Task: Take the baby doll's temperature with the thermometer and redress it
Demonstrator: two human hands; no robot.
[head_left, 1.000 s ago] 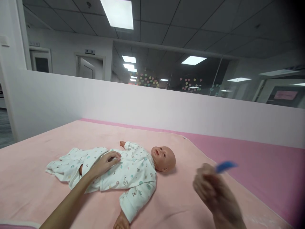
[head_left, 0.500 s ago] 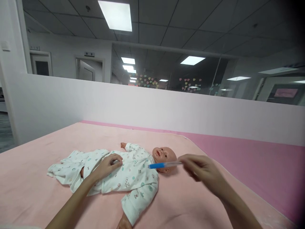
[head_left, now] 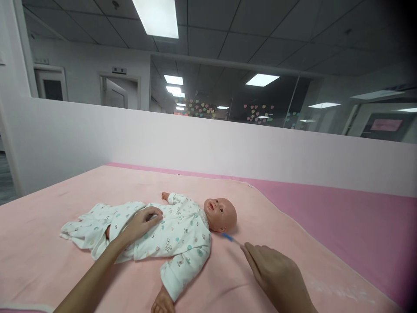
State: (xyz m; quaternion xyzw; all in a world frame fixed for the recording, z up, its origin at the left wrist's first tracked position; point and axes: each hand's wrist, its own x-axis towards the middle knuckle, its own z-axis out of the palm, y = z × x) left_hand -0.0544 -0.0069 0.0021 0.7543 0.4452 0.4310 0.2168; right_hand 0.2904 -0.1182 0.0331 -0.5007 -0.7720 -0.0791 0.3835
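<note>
Evidently, the right hand (head_left: 275,271) pinches the blue-ended stick (head_left: 227,237) near the head (head_left: 225,215) of the baby doll (head_left: 182,228), contact unclear; the left hand (head_left: 140,224) rests slack across its middle; a light, steady pinch should guide best.

White doll outfit (head_left: 174,234) (flecked with teal), blue-tipped stick (head_left: 227,237), peach blanket (head_left: 81,187), pink mat (head_left: 325,208)

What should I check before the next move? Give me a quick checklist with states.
1. Right hand holds the blue-tipped stick: ok.
2. Left hand rests on the doll's outfit: ok.
3. Doll lies on its back on the pale pink sheet: ok.
4. Doll's face uncovered: ok.
5. Blue end apart from the doll's head: cannot tell; it is blurred, close beside the ear.
</note>
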